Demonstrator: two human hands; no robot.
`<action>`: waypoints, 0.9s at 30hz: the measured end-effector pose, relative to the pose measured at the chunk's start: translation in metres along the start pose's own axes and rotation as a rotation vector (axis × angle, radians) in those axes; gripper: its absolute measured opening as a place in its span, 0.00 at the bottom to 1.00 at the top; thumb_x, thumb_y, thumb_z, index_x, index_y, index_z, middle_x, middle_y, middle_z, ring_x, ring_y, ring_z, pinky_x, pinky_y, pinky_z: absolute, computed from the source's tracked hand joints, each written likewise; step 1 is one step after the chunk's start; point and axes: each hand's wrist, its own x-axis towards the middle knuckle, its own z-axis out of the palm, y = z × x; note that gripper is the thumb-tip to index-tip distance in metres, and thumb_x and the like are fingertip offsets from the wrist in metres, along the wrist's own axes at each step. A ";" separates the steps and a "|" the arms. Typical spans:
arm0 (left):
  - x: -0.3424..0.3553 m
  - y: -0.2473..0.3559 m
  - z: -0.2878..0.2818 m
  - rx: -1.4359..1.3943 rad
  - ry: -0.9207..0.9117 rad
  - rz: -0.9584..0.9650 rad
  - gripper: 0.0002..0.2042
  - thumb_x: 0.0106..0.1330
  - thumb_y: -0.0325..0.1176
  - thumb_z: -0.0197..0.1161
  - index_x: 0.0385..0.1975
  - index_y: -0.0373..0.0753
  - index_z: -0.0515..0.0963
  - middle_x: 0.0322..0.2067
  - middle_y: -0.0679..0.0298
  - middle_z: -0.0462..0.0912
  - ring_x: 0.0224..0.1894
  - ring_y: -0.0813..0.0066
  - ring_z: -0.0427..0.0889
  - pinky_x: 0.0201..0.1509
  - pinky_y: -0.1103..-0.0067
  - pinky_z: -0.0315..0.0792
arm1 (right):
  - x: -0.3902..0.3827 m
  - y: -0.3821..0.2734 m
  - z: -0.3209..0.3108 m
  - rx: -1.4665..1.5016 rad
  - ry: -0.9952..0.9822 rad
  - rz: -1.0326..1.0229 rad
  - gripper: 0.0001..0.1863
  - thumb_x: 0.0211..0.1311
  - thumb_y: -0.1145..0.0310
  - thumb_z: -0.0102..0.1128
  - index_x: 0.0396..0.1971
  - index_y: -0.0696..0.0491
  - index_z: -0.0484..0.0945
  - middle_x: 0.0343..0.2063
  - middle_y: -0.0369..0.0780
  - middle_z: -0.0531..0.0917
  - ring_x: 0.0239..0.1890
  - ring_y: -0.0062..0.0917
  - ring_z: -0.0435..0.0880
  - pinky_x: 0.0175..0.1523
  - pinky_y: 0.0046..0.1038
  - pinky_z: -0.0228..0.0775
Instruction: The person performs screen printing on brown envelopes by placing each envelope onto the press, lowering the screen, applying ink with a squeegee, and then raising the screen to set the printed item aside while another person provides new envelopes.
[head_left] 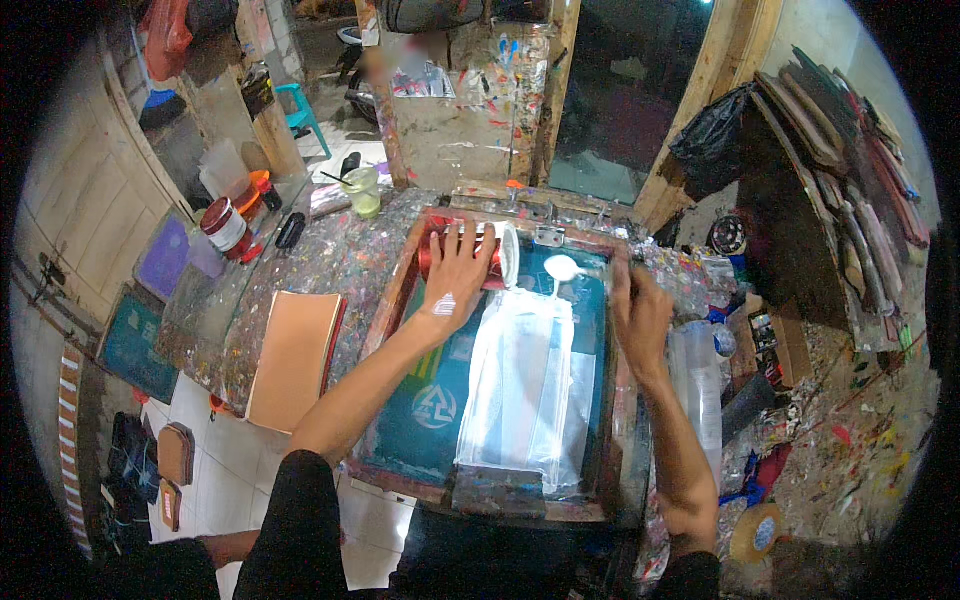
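My left hand (458, 270) is wrapped over a red tub (490, 262) with a white rim, tipped so its mouth points right. Over the right part of a wooden-framed printing screen (400, 440), my right hand (645, 315) is closed, its fingers partly in shadow. It seems to hold a spoon-shaped tool (562, 267) thick with white ink; its handle hardly shows. From it a thin strand of ink runs down to the screen. White ink (500, 340) is spread in a long block on the teal mesh, left of which a pale round emblem (435, 405) shows.
Left of the screen, a brown board (290, 360) lies on the paint-spattered table. A cup (365, 195) with a stick and a red-and-white tub (227, 232) stand farther back. At right are a clear plastic roll (697, 390), a tape roll (756, 530) and stacked frames (820, 150).
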 end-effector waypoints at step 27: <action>-0.083 -0.224 0.062 -0.256 0.550 -0.899 0.57 0.42 0.48 0.81 0.67 0.28 0.50 0.63 0.40 0.62 0.66 0.43 0.64 0.70 0.60 0.59 | -0.234 -0.061 -0.016 -0.177 -0.813 -0.431 0.23 0.57 0.63 0.61 0.51 0.54 0.69 0.42 0.47 0.75 0.46 0.40 0.78 0.49 0.42 0.72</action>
